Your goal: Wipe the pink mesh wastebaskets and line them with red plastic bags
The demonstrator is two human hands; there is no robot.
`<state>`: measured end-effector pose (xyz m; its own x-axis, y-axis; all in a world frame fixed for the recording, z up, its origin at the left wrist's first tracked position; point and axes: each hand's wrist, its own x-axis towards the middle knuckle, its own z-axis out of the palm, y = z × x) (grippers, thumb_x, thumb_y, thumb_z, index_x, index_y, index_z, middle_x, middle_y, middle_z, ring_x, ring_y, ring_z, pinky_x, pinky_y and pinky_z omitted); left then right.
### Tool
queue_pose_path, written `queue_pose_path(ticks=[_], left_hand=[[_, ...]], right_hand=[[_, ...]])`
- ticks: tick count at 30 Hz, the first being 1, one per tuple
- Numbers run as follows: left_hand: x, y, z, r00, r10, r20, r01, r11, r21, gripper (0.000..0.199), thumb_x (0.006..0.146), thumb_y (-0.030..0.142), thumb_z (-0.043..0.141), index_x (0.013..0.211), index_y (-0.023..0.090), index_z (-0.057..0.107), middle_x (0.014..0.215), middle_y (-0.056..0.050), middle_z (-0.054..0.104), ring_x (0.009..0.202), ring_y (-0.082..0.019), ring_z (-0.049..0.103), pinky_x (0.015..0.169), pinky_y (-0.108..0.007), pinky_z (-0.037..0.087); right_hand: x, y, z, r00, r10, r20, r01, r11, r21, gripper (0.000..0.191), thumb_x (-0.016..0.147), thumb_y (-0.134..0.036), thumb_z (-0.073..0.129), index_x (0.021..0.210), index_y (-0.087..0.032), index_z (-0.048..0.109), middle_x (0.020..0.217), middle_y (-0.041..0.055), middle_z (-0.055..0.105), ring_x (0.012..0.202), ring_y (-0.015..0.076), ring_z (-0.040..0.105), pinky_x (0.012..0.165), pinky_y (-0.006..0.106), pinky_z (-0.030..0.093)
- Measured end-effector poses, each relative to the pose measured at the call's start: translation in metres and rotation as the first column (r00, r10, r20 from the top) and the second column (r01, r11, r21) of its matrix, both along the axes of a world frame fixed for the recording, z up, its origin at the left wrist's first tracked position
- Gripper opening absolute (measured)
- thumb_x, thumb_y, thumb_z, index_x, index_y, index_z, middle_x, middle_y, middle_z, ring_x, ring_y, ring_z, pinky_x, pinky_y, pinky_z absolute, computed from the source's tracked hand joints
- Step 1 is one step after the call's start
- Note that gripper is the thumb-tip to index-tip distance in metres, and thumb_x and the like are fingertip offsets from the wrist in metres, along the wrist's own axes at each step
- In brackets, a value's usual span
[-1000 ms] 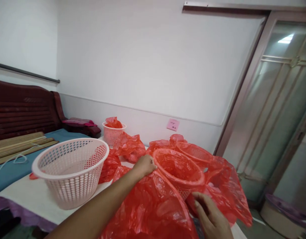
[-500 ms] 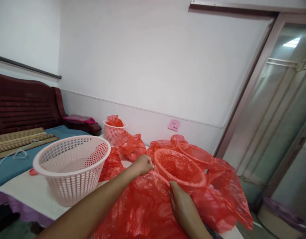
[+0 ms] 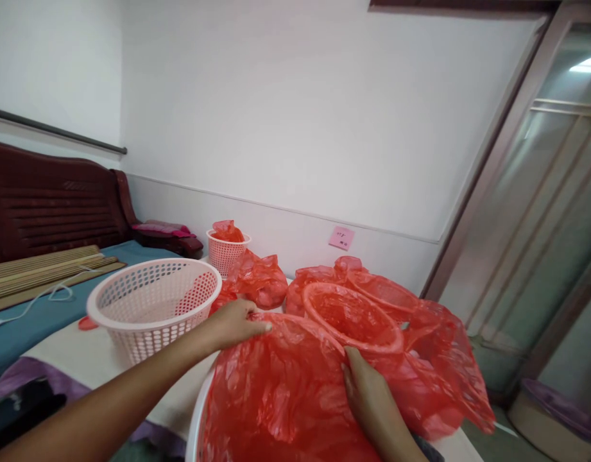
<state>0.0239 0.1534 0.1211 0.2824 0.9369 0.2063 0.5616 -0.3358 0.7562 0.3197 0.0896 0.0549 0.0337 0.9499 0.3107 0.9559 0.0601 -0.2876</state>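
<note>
A thin red plastic bag covers the inside of the nearest basket, whose pale rim is bare at the lower left. My left hand is closed on the bag at the far left part of that rim, thumb pointing right. On the rim's right side my right hand grips the same bag, fingers wrapped over the edge. Just behind stands another basket lined with red plastic, its round rim showing through. The lower part of the nearest basket is out of view.
An unlined pale pink basket stands on the left of the white-topped table. A small basket with red plastic inside is at the back, beside crumpled red bags. A lidded bin is on the floor at right.
My left hand has moved left and toward me, drawing the bag's edge over the rim. The basket's pale rim now shows at lower left. My right hand keeps its place on the rim.
</note>
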Motion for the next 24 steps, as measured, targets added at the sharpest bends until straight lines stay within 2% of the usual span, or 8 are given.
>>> queue_pose_path(ticks=[3,5,9,13,17,19,22,24], left_hand=[[0.009,-0.020,-0.003,0.991,-0.041,0.128,0.048,0.997,-0.052,0.018,0.061,0.026,0.069,0.068,0.020,0.054,0.069,0.003,0.055,0.066,-0.015,0.048,0.060,-0.028,0.030],[0.012,-0.027,-0.004,0.967,-0.078,0.243,0.113,0.985,-0.132,0.021,0.060,0.024,0.068,0.074,0.020,0.053,0.073,0.002,0.058,0.067,-0.015,0.051,0.061,-0.027,0.034],[0.001,-0.029,-0.001,0.874,-0.103,0.475,0.276,0.909,-0.312,0.039,0.063,0.039,0.072,0.089,0.019,0.052,0.081,0.000,0.062,0.068,-0.016,0.058,0.065,-0.029,0.044],[-0.015,-0.020,0.002,0.794,-0.071,0.604,0.369,0.846,-0.385,0.038,0.074,0.050,0.064,0.092,0.017,0.057,0.086,-0.004,0.064,0.077,-0.015,0.060,0.071,-0.028,0.046],[-0.018,-0.013,-0.002,0.792,-0.028,0.610,0.333,0.858,-0.392,0.035,0.068,0.041,0.071,0.091,0.017,0.058,0.081,-0.001,0.063,0.069,-0.013,0.058,0.067,-0.026,0.044],[-0.015,-0.014,-0.003,0.807,-0.044,0.589,0.310,0.880,-0.360,0.032,0.072,0.046,0.067,0.082,0.017,0.058,0.075,0.000,0.061,0.063,-0.012,0.055,0.062,-0.025,0.042],[-0.010,-0.017,-0.004,0.853,-0.110,0.511,0.292,0.911,-0.291,0.035,0.077,0.051,0.060,0.073,0.016,0.058,0.068,0.001,0.059,0.059,-0.011,0.050,0.057,-0.025,0.037],[-0.006,-0.017,-0.005,0.892,-0.121,0.436,0.248,0.937,-0.247,0.030,0.073,0.045,0.065,0.070,0.016,0.058,0.061,0.002,0.056,0.054,-0.011,0.046,0.053,-0.025,0.032]], right_hand=[[-0.003,0.001,-0.006,0.999,0.014,0.030,-0.014,1.000,0.024,0.035,0.092,-0.016,0.024,0.113,-0.007,0.051,0.109,0.0219,0.068,0.100,0.0291,0.067,0.088,0.041,0.048],[-0.002,0.002,-0.009,0.999,0.016,0.044,-0.018,0.999,0.036,0.037,0.092,-0.015,0.025,0.115,-0.005,0.052,0.111,0.0234,0.067,0.103,0.0295,0.066,0.090,0.041,0.048],[0.003,0.003,-0.013,0.998,0.019,0.057,-0.024,0.995,0.092,0.041,0.091,-0.015,0.026,0.118,-0.002,0.053,0.114,0.0243,0.067,0.104,0.0299,0.067,0.092,0.042,0.050],[0.007,0.002,-0.016,0.997,0.021,0.068,-0.032,0.988,0.154,0.042,0.091,-0.018,0.027,0.117,-0.003,0.055,0.114,0.0239,0.068,0.103,0.0288,0.068,0.090,0.041,0.052],[0.002,0.000,-0.016,0.996,0.026,0.088,-0.039,0.987,0.158,0.041,0.090,-0.017,0.027,0.117,-0.004,0.056,0.111,0.0225,0.069,0.102,0.0267,0.069,0.089,0.038,0.052],[0.000,0.000,-0.014,0.995,0.031,0.092,-0.043,0.989,0.138,0.041,0.090,-0.017,0.027,0.117,-0.004,0.055,0.111,0.0225,0.069,0.103,0.0267,0.068,0.090,0.038,0.052],[-0.002,0.001,-0.011,0.996,0.043,0.079,-0.050,0.995,0.090,0.041,0.091,-0.018,0.025,0.119,-0.005,0.053,0.112,0.0224,0.069,0.101,0.0274,0.068,0.088,0.039,0.052],[-0.001,0.002,-0.011,0.996,0.045,0.073,-0.051,0.995,0.087,0.042,0.091,-0.018,0.024,0.120,-0.004,0.052,0.113,0.0229,0.068,0.103,0.0283,0.068,0.089,0.041,0.051]])
